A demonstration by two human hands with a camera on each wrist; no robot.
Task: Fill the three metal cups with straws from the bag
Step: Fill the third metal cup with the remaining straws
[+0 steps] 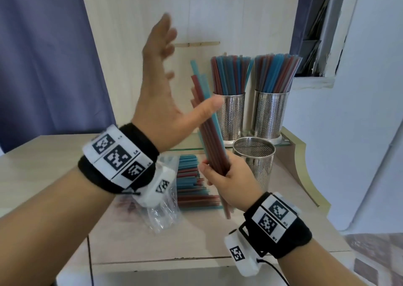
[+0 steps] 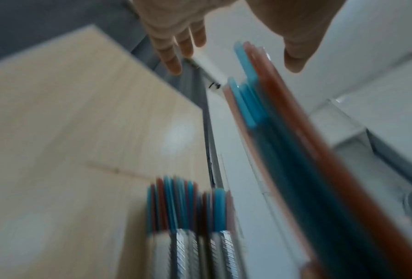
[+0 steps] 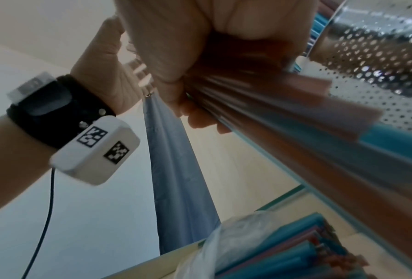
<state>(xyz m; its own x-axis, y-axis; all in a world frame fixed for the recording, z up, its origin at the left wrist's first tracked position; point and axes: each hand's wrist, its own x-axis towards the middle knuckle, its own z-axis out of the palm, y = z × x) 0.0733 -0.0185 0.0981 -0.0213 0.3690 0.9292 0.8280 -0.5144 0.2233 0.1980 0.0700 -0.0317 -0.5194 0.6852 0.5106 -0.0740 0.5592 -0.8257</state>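
Observation:
My right hand (image 1: 226, 176) grips a bundle of red and blue straws (image 1: 207, 120) near its lower end and holds it upright and tilted left, above the table. In the right wrist view the same bundle (image 3: 295, 132) fans out from my fist. My left hand (image 1: 161, 85) is raised beside the bundle's top with its fingers spread and holds nothing; its thumb lies across the straws. An empty perforated metal cup (image 1: 255, 159) stands just right of my right hand. Behind it two metal cups (image 1: 231, 115) (image 1: 270, 113) are packed with straws. The clear bag (image 1: 168, 196) with more straws lies on the table.
The table (image 1: 130, 242) is light wood; its curved right edge (image 1: 311, 176) is near the cups. A wooden panel (image 1: 196, 24) rises behind them. A blue curtain (image 1: 43, 56) hangs at the left, a white wall at the right.

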